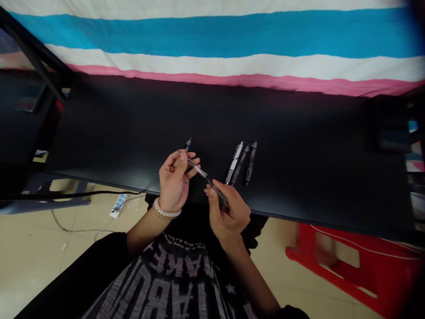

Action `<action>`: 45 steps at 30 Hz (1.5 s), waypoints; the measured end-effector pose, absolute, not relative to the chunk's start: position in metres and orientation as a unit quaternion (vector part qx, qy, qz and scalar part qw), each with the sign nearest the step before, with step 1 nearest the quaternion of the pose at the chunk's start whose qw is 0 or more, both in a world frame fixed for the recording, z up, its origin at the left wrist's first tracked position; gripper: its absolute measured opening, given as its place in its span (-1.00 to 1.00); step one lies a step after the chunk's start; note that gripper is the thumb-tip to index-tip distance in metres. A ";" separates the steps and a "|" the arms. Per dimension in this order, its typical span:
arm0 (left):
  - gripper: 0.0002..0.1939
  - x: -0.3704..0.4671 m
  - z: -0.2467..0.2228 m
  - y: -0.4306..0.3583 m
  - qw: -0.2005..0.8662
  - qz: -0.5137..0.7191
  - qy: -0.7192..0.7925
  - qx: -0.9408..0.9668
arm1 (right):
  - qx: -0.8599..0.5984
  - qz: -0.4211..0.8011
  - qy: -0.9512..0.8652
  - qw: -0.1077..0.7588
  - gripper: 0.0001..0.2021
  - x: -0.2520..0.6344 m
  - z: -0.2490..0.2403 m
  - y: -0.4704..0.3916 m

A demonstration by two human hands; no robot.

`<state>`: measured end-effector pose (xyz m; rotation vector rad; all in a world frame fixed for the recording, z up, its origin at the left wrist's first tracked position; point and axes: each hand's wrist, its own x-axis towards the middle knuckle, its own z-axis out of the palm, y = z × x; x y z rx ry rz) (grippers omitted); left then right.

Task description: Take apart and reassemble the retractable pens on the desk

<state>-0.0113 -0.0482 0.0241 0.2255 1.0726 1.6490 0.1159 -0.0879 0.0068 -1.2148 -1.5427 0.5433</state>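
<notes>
A slim pen [200, 171] with a clear barrel and dark ends is held slanting between both hands, above the table's front edge. My left hand [175, 179], with a white coiled band at the wrist, pinches its upper left end. My right hand [229, 210] grips the dark lower right end between thumb and fingers. Just beyond my left fingers another pen [188, 143] shows only its tip. To the right lie a white pen [234, 162], a dark pen [241, 165] and one more dark pen [251, 162], side by side on the black table [299, 133].
Behind the table hangs a striped cloth [226, 33]. A black metal frame [36, 53] stands at the left. Below the table are a white power strip [118, 205] on the floor at left and a red stool [345, 266] at right. A black cable crosses at left.
</notes>
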 end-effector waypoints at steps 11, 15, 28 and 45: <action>-0.85 0.004 0.026 -0.052 0.614 0.671 0.415 0.017 | -0.531 0.295 -0.644 0.465 -0.84 0.139 0.050 -0.073; -0.87 0.019 0.030 -0.052 0.656 0.644 0.390 -0.051 | -0.539 0.280 -0.610 0.509 -0.87 0.137 0.051 -0.070; -0.84 0.028 0.030 -0.051 0.696 0.620 0.328 -0.152 | -0.493 0.139 -0.684 0.519 -0.80 0.134 0.036 -0.063; -0.82 0.027 0.028 -0.051 0.702 0.612 0.323 -0.167 | -0.495 0.104 -0.696 0.510 -0.81 0.120 0.036 -0.064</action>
